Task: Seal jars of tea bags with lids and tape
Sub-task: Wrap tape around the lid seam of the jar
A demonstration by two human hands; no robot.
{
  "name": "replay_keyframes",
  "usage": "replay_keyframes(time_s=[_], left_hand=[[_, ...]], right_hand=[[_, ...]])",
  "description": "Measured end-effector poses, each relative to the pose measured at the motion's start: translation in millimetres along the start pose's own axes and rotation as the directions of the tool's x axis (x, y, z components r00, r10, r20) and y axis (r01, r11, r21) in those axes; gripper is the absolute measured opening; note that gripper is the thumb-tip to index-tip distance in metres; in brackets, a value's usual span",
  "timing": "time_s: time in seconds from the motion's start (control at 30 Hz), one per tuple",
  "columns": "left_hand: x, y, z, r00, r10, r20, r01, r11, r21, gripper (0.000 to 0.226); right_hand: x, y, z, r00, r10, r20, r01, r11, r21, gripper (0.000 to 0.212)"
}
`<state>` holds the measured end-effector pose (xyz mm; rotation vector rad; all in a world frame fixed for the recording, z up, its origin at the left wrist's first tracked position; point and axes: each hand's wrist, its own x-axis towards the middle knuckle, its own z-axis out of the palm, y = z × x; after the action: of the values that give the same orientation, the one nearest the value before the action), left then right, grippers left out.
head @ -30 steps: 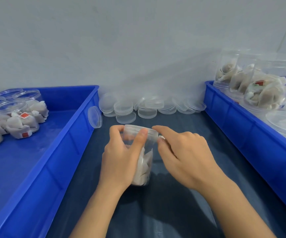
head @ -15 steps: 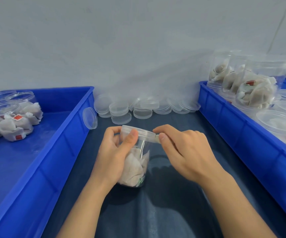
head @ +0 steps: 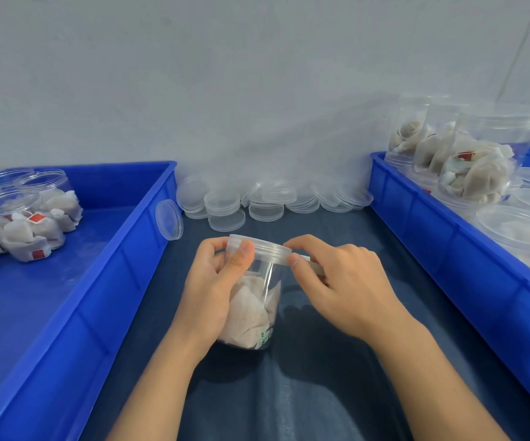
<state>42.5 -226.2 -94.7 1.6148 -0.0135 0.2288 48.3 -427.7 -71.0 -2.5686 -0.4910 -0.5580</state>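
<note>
Dark surface (head: 336,393) between two blue trays carries a lidded jar (head: 254,300) of tea bags, left hand (head: 212,297) wrapped round its side with thumb on the lid (head: 262,249), right hand (head: 343,288) pinching at the lid's rim, spare lids (head: 266,202) heaped behind by the wall.

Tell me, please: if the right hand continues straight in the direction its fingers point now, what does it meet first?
The right hand points leftward at the jar; its fingertips already seem to touch the lid, so it would meet the lid rim first.
</note>
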Motion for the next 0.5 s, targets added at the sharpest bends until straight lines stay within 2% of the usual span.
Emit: replay_keyframes(time_s=[0.13,0.33,0.43,0.5], left_hand=[[0,0,0,1.0,-0.007,0.0,0.007,1.0,-0.011,0.072],[-1,4,-1,1.0,-0.008,0.007,0.008,1.0,-0.008,0.066],[-2,8,0,1.0,0.018,0.013,-0.019,0.994,0.104,0.048],[-3,10,1,0.998,0.055,-0.038,-0.043,0.965,0.259,0.049]], right_hand=[[0,-1,1,0.999,-0.014,-0.034,0.013,0.999,-0.038,0.048],[-2,-7,3,0.997,-0.028,-0.076,0.024,0.998,-0.053,0.049],[-3,-11,4,0.993,-0.039,-0.111,0.035,0.999,-0.039,0.049],[-4,-13,4,0.991,-0.044,-0.123,0.038,0.998,-0.047,0.05]])
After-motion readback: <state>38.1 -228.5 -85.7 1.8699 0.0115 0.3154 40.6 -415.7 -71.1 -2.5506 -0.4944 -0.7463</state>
